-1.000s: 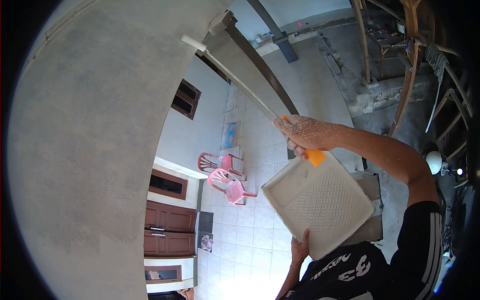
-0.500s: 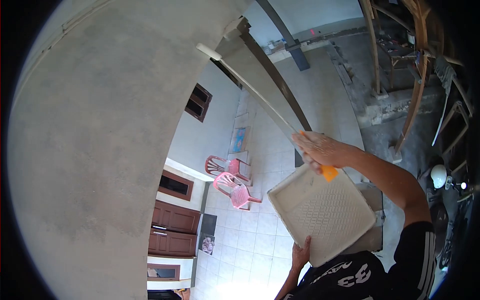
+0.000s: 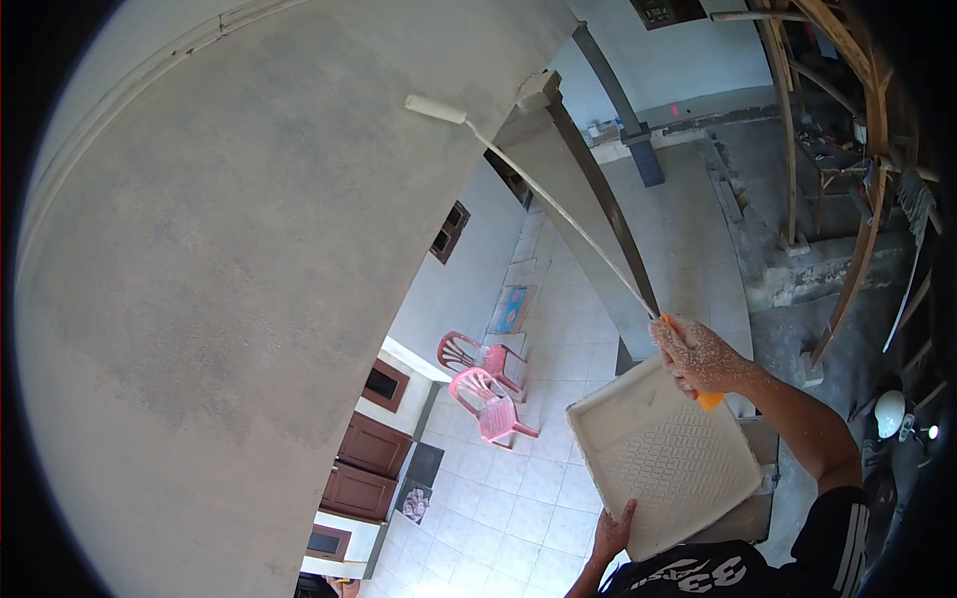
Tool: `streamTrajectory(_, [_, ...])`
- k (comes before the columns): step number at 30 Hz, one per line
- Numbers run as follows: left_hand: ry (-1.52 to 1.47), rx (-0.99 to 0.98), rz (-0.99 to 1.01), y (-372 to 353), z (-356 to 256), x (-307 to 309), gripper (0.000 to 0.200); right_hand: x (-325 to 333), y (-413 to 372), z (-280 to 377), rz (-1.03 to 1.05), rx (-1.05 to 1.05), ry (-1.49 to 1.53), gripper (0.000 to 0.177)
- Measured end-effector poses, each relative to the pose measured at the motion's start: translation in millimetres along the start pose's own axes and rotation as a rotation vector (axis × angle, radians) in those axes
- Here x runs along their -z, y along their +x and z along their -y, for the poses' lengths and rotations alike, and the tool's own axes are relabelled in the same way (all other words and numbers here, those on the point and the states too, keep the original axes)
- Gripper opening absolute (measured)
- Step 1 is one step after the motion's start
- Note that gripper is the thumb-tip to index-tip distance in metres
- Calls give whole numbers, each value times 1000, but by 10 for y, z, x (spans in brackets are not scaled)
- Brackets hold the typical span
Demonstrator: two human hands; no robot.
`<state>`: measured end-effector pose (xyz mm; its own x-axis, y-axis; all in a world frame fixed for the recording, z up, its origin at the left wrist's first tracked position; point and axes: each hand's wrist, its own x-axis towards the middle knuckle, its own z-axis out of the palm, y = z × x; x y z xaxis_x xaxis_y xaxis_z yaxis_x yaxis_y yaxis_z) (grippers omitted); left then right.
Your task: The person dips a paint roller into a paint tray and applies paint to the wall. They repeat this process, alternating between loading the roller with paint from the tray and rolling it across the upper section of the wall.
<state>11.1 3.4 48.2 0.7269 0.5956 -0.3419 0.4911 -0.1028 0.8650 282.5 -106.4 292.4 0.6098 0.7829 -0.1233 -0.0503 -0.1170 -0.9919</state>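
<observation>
My right hand (image 3: 698, 361), speckled with paint, grips the orange handle of a long paint roller (image 3: 558, 204). Its white roller head (image 3: 436, 108) touches the grey curved wall (image 3: 229, 279) high up. My left hand (image 3: 613, 533) holds the lower edge of a white paint tray (image 3: 663, 458), tilted, just below my right hand.
Two pink plastic chairs (image 3: 485, 384) stand on the white tiled floor (image 3: 518, 498) far below. Brown doors (image 3: 364, 458) sit at lower left. Wooden scaffold poles (image 3: 857, 199) rise at the right, with a concrete ledge beside them. A grey beam with a dark strip runs behind the roller pole.
The roller head has travelled up and right along the grey wall. My right hand and the tray have shifted right and down in view as my head tilted up.
</observation>
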Motion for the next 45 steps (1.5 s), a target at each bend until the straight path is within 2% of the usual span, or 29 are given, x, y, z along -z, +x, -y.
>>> streamTrajectory(3, [31,10,-9,22,20,9,53,23,439,-154,53,109,-144,41])
streamTrajectory(4, [49,23,-10,19,31,5,53,87,630,-122,101,301,-207,42])
streamTrajectory(6, [13,14,4,29,34,3,53,216,797,383,63,376,-331,46])
streamTrajectory(7, [-2,11,13,20,33,4,53,197,794,797,-25,261,-393,47])
streamTrajectory(9, [26,-5,11,0,-32,19,53,418,1208,980,-40,231,-359,49])
streamTrajectory(12, [20,-22,-1,-39,-111,8,52,481,1307,1184,-44,238,-246,51])
streamTrajectory(15, [-3,14,-7,-49,-137,11,50,483,1180,859,43,300,-435,50])
streamTrajectory(16, [-10,32,-6,-40,-157,12,50,500,1137,612,128,388,-317,49])
streamTrajectory(18, [-18,4,22,-7,-110,28,50,579,1132,-183,259,457,-268,45])
streamTrajectory(20, [-24,-11,32,0,-61,21,49,422,837,-485,221,298,-279,43])
streamTrajectory(24, [-41,-10,39,9,-85,15,51,154,31,231,-39,-52,-252,43])
streamTrajectory(27, [22,-9,23,21,3,16,55,171,-171,321,-49,29,-51,42])
streamTrajectory(30, [42,6,7,67,12,1,60,96,-247,255,25,3,14,40])
streamTrajectory(33, [28,32,-1,61,82,-17,63,-46,-325,273,-4,-9,-9,40])
streamTrajectory(36, [49,52,-3,65,109,-1,64,-125,-294,419,-43,85,-266,40])
streamTrajectory(38, [59,47,3,90,62,-8,64,114,212,229,-205,801,-1091,38])
streamTrajectory(40, [62,21,8,108,119,-15,63,281,453,341,-232,1085,-1535,45])
streamTrajectory(42, [20,10,9,63,21,-14,61,235,470,948,-107,620,-1260,61])
streamTrajectory(43, [2,4,10,52,-15,-6,60,136,353,1384,-38,258,-929,69])
streamTrajectory(45, [9,-5,5,86,21,-15,58,134,278,1521,44,119,-781,73])
